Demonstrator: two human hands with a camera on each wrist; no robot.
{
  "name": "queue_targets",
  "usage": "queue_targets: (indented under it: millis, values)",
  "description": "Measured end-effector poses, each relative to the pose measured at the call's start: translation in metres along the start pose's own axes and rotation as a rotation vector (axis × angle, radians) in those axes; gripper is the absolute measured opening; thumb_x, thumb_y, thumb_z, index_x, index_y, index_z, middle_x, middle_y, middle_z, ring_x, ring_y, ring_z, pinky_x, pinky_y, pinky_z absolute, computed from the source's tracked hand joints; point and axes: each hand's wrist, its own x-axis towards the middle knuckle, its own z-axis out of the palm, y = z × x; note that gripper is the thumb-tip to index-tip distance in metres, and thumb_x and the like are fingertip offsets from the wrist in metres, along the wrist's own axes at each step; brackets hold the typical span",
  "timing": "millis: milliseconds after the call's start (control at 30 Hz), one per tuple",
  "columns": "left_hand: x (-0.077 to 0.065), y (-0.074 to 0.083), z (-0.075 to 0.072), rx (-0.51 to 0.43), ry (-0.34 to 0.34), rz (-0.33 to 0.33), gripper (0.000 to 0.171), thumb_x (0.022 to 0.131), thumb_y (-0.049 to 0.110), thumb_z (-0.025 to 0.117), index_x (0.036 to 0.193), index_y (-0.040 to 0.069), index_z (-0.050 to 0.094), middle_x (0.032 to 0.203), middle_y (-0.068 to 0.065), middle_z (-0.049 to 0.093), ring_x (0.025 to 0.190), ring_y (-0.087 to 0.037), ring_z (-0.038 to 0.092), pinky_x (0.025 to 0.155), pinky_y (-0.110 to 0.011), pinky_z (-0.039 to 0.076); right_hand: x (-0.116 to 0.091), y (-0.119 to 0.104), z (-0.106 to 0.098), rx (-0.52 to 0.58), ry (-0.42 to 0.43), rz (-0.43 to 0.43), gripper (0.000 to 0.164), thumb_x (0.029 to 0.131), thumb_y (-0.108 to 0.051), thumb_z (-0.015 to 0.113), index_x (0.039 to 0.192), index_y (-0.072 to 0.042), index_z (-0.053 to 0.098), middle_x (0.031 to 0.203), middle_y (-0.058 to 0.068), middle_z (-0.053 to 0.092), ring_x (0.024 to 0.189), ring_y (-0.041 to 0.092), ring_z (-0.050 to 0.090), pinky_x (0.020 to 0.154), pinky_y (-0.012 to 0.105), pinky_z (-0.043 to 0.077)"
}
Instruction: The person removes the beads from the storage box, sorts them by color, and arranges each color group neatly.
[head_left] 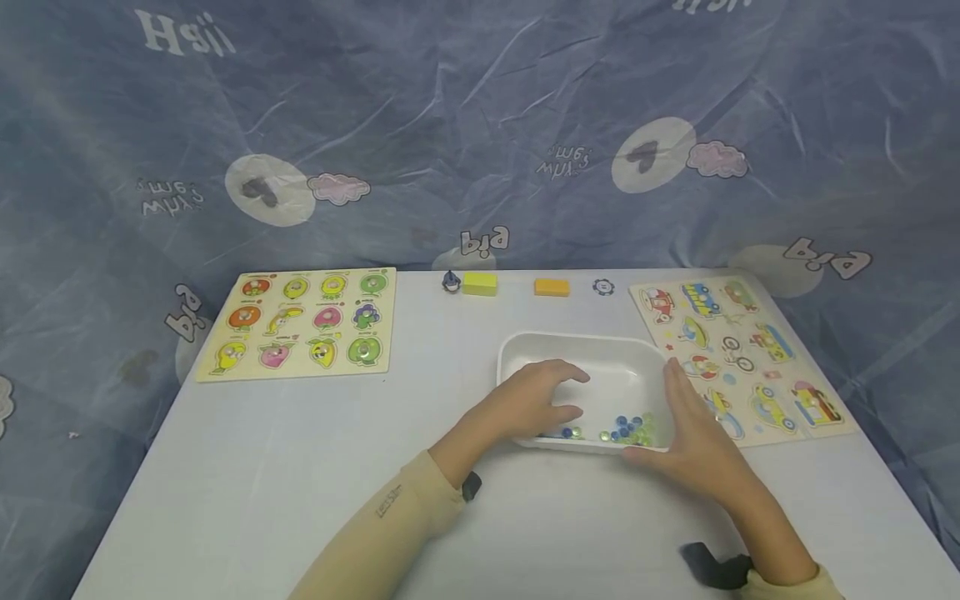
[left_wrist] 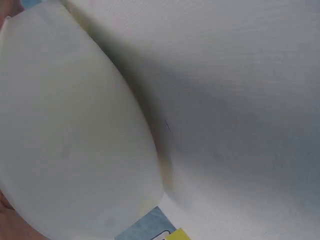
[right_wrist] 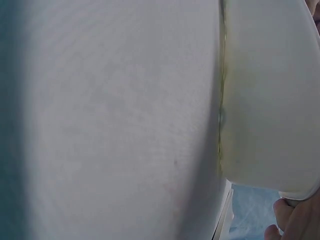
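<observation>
A white rectangular tray (head_left: pixel 570 342) stands on the table. Blue and yellow-green glass beads (head_left: pixel 626 429) lie along its near side, mostly toward the right corner. My left hand (head_left: pixel 532 400) reaches over the tray's left part with thumb and fingers spread apart, a few beads lying near the thumb. At the right end, my right hand (head_left: pixel 693 442) holds the tray, thumb by the near wall and fingers along the right side. Both wrist views show mainly the tray's outer wall (left_wrist: pixel 75 125); parts of fingers (right_wrist: pixel 300 220) show at the right wrist view's edge.
A fruit puzzle board (head_left: pixel 300 325) lies at the back left, and a vehicle puzzle board (head_left: pixel 750 358) to the tray's right. Along the back edge are a small dark figure (head_left: pixel 451 282), a yellow block (head_left: pixel 480 284), an orange block (head_left: pixel 552 287) and a round token (head_left: pixel 603 287).
</observation>
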Motion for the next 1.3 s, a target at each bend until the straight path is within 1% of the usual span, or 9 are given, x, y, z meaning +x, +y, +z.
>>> queue_targets:
  millis: [167, 267, 367, 500, 633, 733, 933, 1067, 1300]
  values:
    - [0.003, -0.005, 0.004, -0.035, -0.091, -0.061, 0.038, 0.081, 0.025, 0.074, 0.117, 0.020, 0.063, 0.116, 0.008, 0.065, 0.106, -0.008, 0.060, 0.091, -0.021, 0.048, 0.001, 0.001, 0.001, -0.010, 0.005, 0.008, 0.132, 0.061, -0.067, 0.075, 0.151, -0.019, -0.010, 0.158, -0.003, -0.013, 0.146, 0.037, 0.003, 0.109, 0.066, 0.015]
    - [0.005, -0.008, 0.008, -0.008, -0.162, -0.092, 0.032, 0.077, 0.021, 0.078, 0.107, 0.020, 0.068, 0.102, 0.009, 0.068, 0.093, -0.005, 0.060, 0.084, -0.019, 0.048, 0.001, 0.000, 0.001, -0.012, 0.004, 0.010, 0.133, 0.060, -0.069, 0.074, 0.151, -0.019, -0.010, 0.158, -0.004, -0.014, 0.147, 0.036, 0.002, 0.111, 0.064, 0.013]
    - [0.008, -0.010, 0.012, 0.016, -0.210, -0.109, 0.025, 0.074, 0.016, 0.080, 0.097, 0.020, 0.071, 0.089, 0.010, 0.067, 0.084, -0.003, 0.057, 0.079, -0.018, 0.047, 0.001, -0.001, 0.001, -0.013, 0.003, 0.006, 0.133, 0.061, -0.069, 0.074, 0.151, -0.019, -0.011, 0.158, -0.004, -0.014, 0.147, 0.036, 0.002, 0.113, 0.062, 0.012]
    - [0.011, -0.011, 0.018, 0.027, -0.242, -0.090, 0.015, 0.076, 0.009, 0.076, 0.088, 0.019, 0.073, 0.080, 0.010, 0.066, 0.075, -0.003, 0.056, 0.070, -0.017, 0.046, 0.000, -0.003, 0.000, -0.014, 0.004, -0.002, 0.133, 0.062, -0.068, 0.073, 0.150, -0.018, -0.011, 0.158, -0.002, -0.014, 0.146, 0.037, 0.002, 0.112, 0.062, 0.013]
    - [0.014, -0.010, 0.021, 0.035, -0.254, -0.071, 0.012, 0.080, 0.008, 0.072, 0.082, 0.020, 0.073, 0.075, 0.009, 0.066, 0.070, -0.003, 0.055, 0.064, -0.015, 0.044, -0.001, -0.004, -0.001, -0.006, 0.006, -0.007, 0.133, 0.062, -0.067, 0.074, 0.150, -0.017, -0.011, 0.158, -0.001, -0.014, 0.146, 0.037, 0.001, 0.112, 0.063, 0.013]
    - [0.014, -0.010, 0.022, 0.036, -0.243, -0.076, 0.010, 0.080, 0.010, 0.072, 0.079, 0.020, 0.073, 0.070, 0.010, 0.064, 0.068, -0.004, 0.055, 0.062, -0.016, 0.044, -0.001, -0.004, 0.000, -0.004, 0.005, -0.002, 0.133, 0.061, -0.068, 0.074, 0.151, -0.017, -0.011, 0.158, -0.003, -0.014, 0.147, 0.036, 0.001, 0.112, 0.063, 0.013]
    - [0.013, -0.010, 0.023, 0.034, -0.219, -0.122, 0.008, 0.078, 0.015, 0.074, 0.075, 0.021, 0.071, 0.070, 0.012, 0.064, 0.068, -0.003, 0.056, 0.064, -0.017, 0.046, 0.000, -0.003, 0.000, -0.017, 0.011, 0.004, 0.133, 0.061, -0.069, 0.074, 0.151, -0.018, -0.010, 0.158, -0.004, -0.013, 0.147, 0.035, 0.002, 0.111, 0.063, 0.015]
    - [0.013, -0.009, 0.025, 0.050, -0.212, -0.139, 0.010, 0.077, 0.013, 0.074, 0.073, 0.021, 0.071, 0.071, 0.011, 0.066, 0.068, -0.003, 0.057, 0.066, -0.018, 0.047, 0.000, -0.002, 0.001, -0.022, 0.015, -0.001, 0.133, 0.060, -0.069, 0.074, 0.151, -0.018, -0.010, 0.158, -0.004, -0.013, 0.147, 0.036, 0.003, 0.112, 0.062, 0.014]
    - [0.012, -0.007, 0.023, 0.069, -0.232, -0.158, 0.008, 0.077, 0.015, 0.074, 0.073, 0.021, 0.072, 0.069, 0.010, 0.065, 0.067, -0.004, 0.057, 0.065, -0.019, 0.046, 0.000, -0.003, 0.000, -0.015, 0.016, -0.002, 0.133, 0.060, -0.069, 0.074, 0.151, -0.018, -0.009, 0.158, -0.004, -0.013, 0.147, 0.036, 0.003, 0.112, 0.062, 0.014]
